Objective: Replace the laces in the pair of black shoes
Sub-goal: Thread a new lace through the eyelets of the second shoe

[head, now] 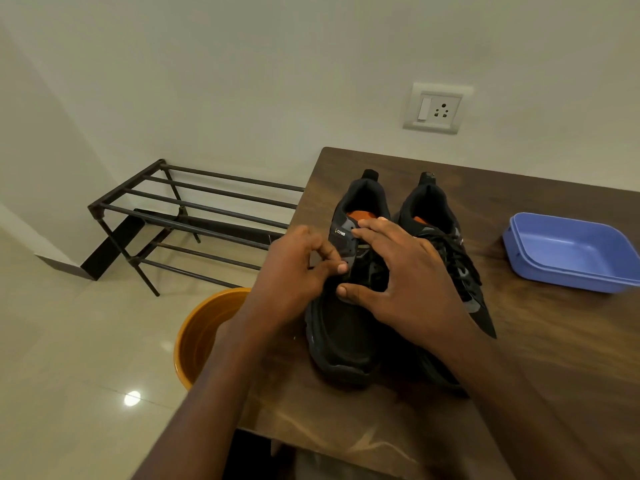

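Two black shoes stand side by side on the wooden table (554,358), toes toward me. The left shoe (341,337) has an orange insole. The right shoe (460,268) carries black laces. My left hand (294,271) is at the left shoe's eyelet edge with fingers curled, pinching at something small there; what it pinches is too dark to make out. My right hand (405,275) lies spread over the left shoe's tongue, fingers straight, thumb on the vamp.
A blue plastic tub (571,252) sits on the table at the right. An orange bucket (201,334) stands on the floor beside the table's left edge. A black metal shoe rack (183,216) stands against the wall. A wall socket (436,107) is above the table.
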The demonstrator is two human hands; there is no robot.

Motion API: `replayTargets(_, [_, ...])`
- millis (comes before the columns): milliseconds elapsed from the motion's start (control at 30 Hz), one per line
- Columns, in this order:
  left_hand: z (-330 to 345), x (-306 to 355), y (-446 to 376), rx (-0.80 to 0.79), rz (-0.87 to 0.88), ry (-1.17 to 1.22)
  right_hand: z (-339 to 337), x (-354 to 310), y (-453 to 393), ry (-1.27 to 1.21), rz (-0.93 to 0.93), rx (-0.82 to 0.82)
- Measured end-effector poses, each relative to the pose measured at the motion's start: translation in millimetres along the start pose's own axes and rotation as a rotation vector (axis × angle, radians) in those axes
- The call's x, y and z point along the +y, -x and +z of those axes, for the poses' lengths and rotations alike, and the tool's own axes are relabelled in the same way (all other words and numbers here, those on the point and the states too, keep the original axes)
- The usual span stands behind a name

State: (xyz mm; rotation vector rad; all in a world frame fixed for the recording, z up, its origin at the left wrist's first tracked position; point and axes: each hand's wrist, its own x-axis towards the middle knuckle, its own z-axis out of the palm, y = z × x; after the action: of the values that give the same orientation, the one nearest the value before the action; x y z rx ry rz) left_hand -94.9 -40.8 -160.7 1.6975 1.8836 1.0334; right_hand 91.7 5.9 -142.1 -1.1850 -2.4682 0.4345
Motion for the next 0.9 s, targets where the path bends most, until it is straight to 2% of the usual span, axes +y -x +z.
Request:
replayTargets(67, [-0.4,0.1,-0.7,0.093,-0.003,0.049,-0.4,-0.2,0.1,0.001,0.004,-0.003])
replayTargets(167, [-7.8,2.1,-3.8,0.306,-0.078,0.416,-1.9,-1.5,0.0,0.007,0.011,-0.017])
replayTargets(233, [-11.5,5.7,-3.7,0.353,-0.159,0.66,-2.4,-1.9,-0.1,0.015,0.011,-0.022])
replayTargets(300, [-12.0,9.8,-2.5,0.338,-0.222,0.79,-2.8,-1.8,-0.1,0.015,0.008,-0.016])
replayTargets(367, [-10.0,10.0,-1.2,0.298,-0.204,0.699,-2.7,-1.6,0.5,0.016,0.008,-0.008])
replayTargets(467, [-5.1,3.6,0.6,0.121,-0.09,0.309,-1.6,-0.8,1.0,0.019,0.003,0.004])
replayTargets(533, [-1.2,-0.6,0.8,0.011,-0.048,0.145,-1.3,-0.3,1.1,0.014,0.004,0.006])
replayTargets(567, [-0.4,-1.8,0.8,0.005,-0.028,0.089,-1.4,-0.3,1.1,0.016,0.005,0.005])
replayTargets(667, [0.2,-4.6,-2.1,0.085,-0.011,0.036,-1.8,-0.9,0.9,0.022,0.005,0.003])
replayTargets(800, [1.7,-3.6,-1.7,0.082,-0.038,0.056,-1.6,-3.6,1.3,0.026,0.015,0.006])
replayTargets(900, [2.6,-2.8,-1.9,0.122,-0.026,0.037,-2.1,-6.7,5.3,0.027,-0.005,0.08])
